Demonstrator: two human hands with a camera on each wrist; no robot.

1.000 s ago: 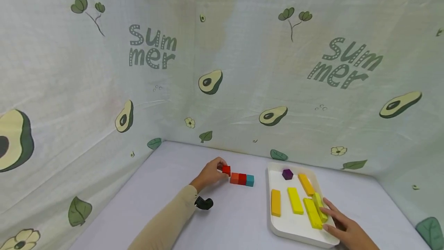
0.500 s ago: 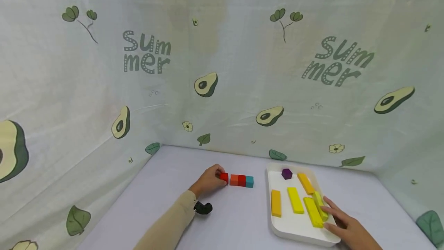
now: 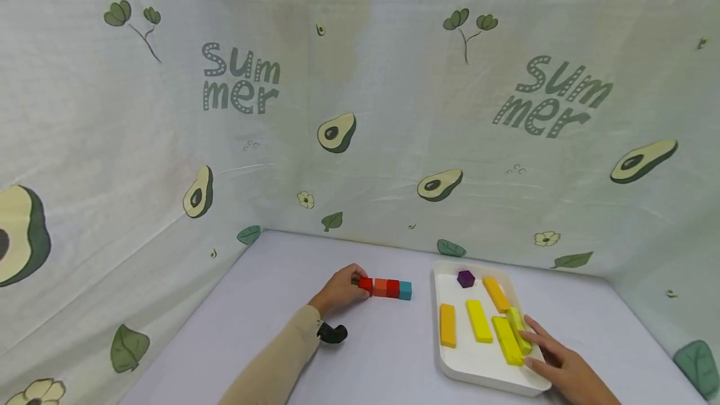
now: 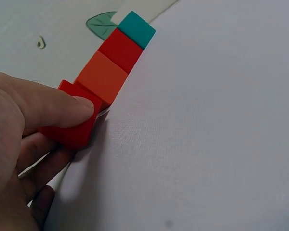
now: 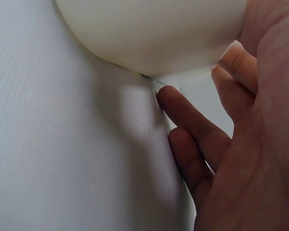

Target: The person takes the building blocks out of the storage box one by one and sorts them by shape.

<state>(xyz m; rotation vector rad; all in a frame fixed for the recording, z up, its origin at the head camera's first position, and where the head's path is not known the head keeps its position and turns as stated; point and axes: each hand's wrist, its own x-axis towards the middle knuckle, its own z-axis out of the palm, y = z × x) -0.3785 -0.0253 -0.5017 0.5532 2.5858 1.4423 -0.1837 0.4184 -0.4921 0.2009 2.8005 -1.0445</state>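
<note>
My left hand (image 3: 340,288) pinches a red cube (image 3: 366,284) (image 4: 72,117) at the left end of a row on the table. The row continues with an orange cube (image 3: 380,287) (image 4: 102,77), another red cube (image 3: 392,288) (image 4: 120,49) and a teal cube (image 3: 405,290) (image 4: 136,29). My right hand (image 3: 554,364) rests on the near right corner of a white tray (image 3: 488,377) (image 5: 154,33), its fingers by a lime block (image 3: 518,330). The tray also holds yellow bars (image 3: 479,321), orange bars (image 3: 447,325) and a purple hexagon (image 3: 465,278).
A small black object (image 3: 332,332) sits at my left wrist on the pale table (image 3: 388,361). Cloth walls printed with avocados (image 3: 336,132) close in the table at the back and both sides.
The left hand has brought the red cube down and right, from raised beside the row to touching the orange cube at its left end. The right hand stays on the tray.
</note>
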